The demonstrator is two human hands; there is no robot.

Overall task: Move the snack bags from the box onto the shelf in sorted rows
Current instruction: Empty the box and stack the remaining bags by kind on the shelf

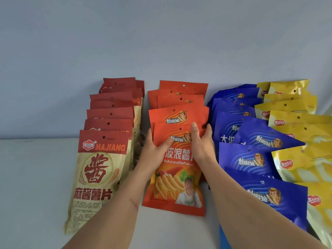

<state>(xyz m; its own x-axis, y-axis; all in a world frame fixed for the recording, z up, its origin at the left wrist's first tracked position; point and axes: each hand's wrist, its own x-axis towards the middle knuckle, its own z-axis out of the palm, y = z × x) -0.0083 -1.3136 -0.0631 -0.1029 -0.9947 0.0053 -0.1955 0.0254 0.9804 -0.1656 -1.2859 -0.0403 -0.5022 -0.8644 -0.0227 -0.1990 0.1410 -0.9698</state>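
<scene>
Four rows of snack bags lean back on a white shelf (32, 177). From left to right they are a dark red and cream row (100, 169), an orange row (179, 97), a blue row (251, 159) and a yellow row (296, 123). My left hand (154, 150) grips the left edge of the front orange bag (174, 180). My right hand (201, 141) grips its right edge near the top. The bag stands at the front of the orange row. The box is out of view.
A pale blue wall (161, 42) rises behind the rows. Bare white shelf surface lies to the left of the dark red row and in front of the orange bag. The blue and yellow rows run off the frame at the right.
</scene>
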